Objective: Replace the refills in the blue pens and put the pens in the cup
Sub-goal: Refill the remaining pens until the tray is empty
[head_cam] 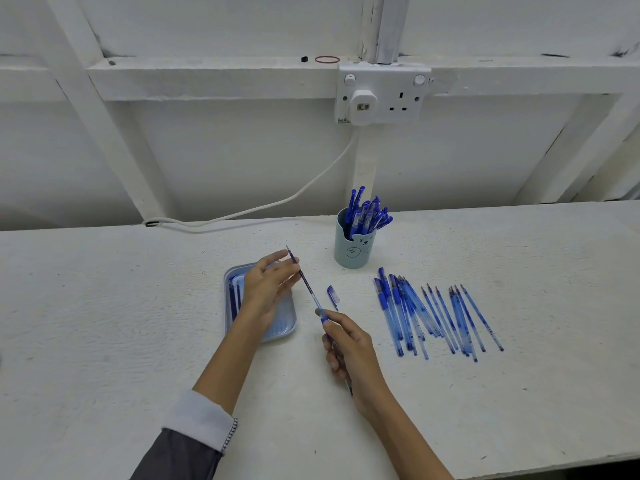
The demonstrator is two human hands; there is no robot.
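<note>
The white table (138, 306) stands against a wall. My left hand (268, 289) pinches a refill (311, 296), and its lower end sits in the pen barrel (325, 321) gripped by my right hand (351, 351). I think the swap is half done. Next come careful seating, the cap (333, 295), and then the cup (353, 247).
</note>
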